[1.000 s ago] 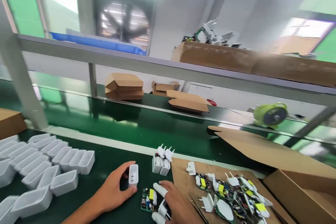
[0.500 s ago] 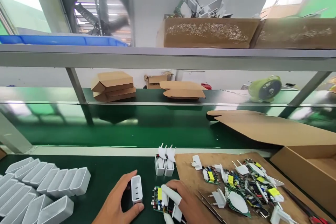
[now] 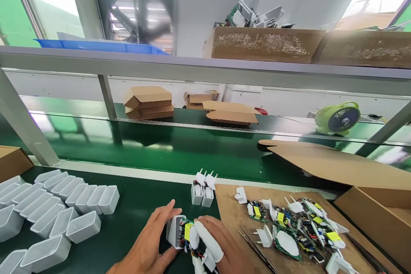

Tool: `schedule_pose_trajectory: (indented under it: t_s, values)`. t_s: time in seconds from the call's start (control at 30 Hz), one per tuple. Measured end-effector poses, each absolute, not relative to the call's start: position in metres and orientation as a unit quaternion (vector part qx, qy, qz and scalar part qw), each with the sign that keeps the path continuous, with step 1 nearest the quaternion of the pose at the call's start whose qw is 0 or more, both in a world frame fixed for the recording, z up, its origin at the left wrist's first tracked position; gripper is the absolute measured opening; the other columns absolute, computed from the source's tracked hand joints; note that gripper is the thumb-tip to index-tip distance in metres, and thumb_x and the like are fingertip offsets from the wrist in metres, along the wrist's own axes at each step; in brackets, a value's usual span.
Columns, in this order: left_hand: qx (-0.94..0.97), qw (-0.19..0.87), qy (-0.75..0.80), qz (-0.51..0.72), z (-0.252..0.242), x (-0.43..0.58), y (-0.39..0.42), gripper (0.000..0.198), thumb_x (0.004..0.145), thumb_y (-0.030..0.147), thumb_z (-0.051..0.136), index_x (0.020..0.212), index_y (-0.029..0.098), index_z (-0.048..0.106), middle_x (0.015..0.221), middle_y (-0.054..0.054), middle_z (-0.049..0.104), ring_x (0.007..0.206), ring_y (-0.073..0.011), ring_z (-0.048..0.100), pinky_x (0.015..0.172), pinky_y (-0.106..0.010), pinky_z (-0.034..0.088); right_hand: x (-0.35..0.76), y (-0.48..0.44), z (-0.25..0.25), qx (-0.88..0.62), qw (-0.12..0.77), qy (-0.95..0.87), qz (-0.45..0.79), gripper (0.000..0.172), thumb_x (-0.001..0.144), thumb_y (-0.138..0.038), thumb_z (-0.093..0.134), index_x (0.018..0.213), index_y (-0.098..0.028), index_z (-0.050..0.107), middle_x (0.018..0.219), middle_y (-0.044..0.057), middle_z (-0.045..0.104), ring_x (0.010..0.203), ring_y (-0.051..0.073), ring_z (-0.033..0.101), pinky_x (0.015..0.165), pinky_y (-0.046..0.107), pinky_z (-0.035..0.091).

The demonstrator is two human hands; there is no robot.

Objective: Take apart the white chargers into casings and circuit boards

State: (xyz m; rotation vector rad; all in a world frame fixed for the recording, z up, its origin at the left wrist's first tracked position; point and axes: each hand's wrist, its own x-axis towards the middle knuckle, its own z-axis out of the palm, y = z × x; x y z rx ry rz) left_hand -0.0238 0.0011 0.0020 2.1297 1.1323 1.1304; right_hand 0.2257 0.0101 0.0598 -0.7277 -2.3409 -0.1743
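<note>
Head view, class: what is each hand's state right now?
Left hand: closed, holding a white case.
Right hand: closed, holding a circuit board at the case.

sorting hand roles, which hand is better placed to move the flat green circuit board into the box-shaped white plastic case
Probably the right hand: its white-covered fingers hold the circuit board right at the plastic case. The left hand grips that case, so it seems suited to steadying it.

Bright daylight comes from windows point(image 3: 53, 8) at upper left and right, with pale glare on the shiny green belt point(image 3: 192, 154); the wall point(image 3: 205, 13) looks hazy, the large fan point(image 3: 156, 32) blurred.
</note>
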Motion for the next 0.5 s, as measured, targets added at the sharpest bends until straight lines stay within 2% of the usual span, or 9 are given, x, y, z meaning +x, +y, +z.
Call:
schedule_pose_trajectory:
  t_s: [0.27, 0.5]
  values:
    - [0.784, 0.232, 0.415, 0.399, 0.001, -0.026, 0.003, 0.086, 0.097, 0.016, 0.059, 0.167, 0.034, 0.012, 0.153, -0.013, 0.057, 0.142, -0.0334, 0.051, 0.117, -0.055, 0.048, 0.23, 0.008, 0.055, -0.293, 0.281, -0.913, -0.05, 0.066, 0.081, -0.009, 0.049, 0.147, -0.01, 0.044, 0.134, 0.017, 0.068, 0.13, 0.03, 0.062, 0.109, 0.039, 0.056]
    - [0.791, 0.238, 0.411, 0.385, -0.002, -0.025, 0.002, 0.086, 0.096, 0.011, 0.056, 0.166, 0.036, 0.014, 0.155, -0.011, 0.055, 0.144, -0.0332, 0.048, 0.118, -0.057, 0.046, 0.229, 0.007, 0.045, -0.314, 0.236, -0.916, -0.078, 0.073, 0.072, -0.007, 0.051, 0.145, -0.007, 0.046, 0.133, 0.019, 0.069, 0.129, 0.032, 0.064, 0.106, 0.039, 0.058]
